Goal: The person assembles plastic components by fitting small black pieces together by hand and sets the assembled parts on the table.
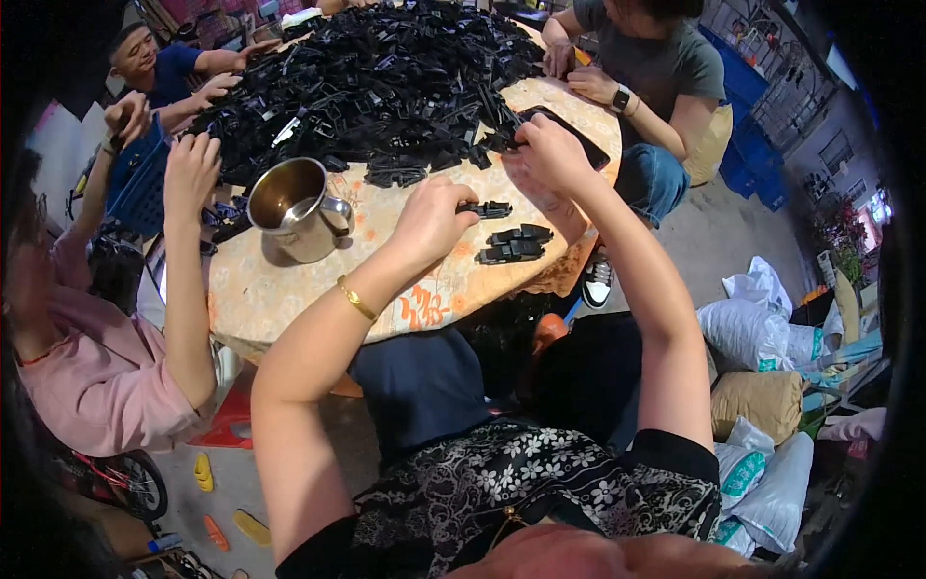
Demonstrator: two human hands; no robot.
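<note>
My left hand (432,220) rests low over the table, its fingers closed on the end of a small black plastic part (493,208). Just right of and nearer than it, a couple of similar black clip-like parts (516,243) lie side by side on the cloth. My right hand (557,152) is at the right edge of a big heap of black plastic parts (376,87). Its fingers are pinched on a black piece (503,130) there, partly hidden by the hand. Beside that hand lies a dark flat phone (585,147).
A metal mug (304,227) stands left of my left hand on the patterned tablecloth (260,304). Other people sit round the table: a person in pink (116,386) at left, one in blue (174,77) far left, one in grey (666,72) at right. White sacks (743,333) lie on the floor.
</note>
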